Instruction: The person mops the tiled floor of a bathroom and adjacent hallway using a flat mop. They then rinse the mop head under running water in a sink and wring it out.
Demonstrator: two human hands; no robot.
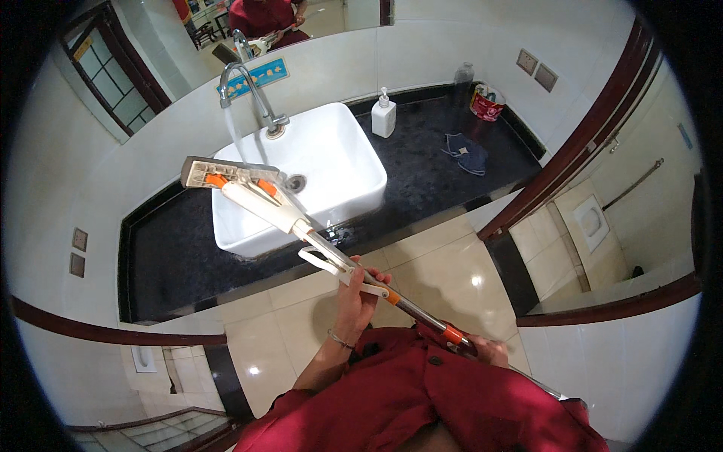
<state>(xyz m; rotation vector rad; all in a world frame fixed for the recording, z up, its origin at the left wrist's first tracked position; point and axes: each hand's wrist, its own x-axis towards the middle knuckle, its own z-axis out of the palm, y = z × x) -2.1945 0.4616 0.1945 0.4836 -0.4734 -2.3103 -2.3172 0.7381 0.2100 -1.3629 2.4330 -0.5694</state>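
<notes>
I hold a sponge mop slantwise across my body, its metal pole (418, 313) running from lower right up to the sink. My left hand (358, 296) grips the pole beside the white squeeze lever (319, 261). Farther down, my right hand (490, 350) is closed around the pole near an orange collar, partly hidden by the pole and my shirt. The mop head (229, 172), with a grey sponge and orange clips, is over the left part of the white basin (356, 169). Water runs from the chrome faucet (251, 85) onto or just behind the mop head.
On the black countertop (169, 254) stand a white pump bottle (384, 116), a clear bottle (464, 76) and a red container (487, 103). A dark cloth face mask (466, 153) lies nearby. A mirror (327, 17) hangs above. Doorways with squat toilets (591, 223) open on both sides.
</notes>
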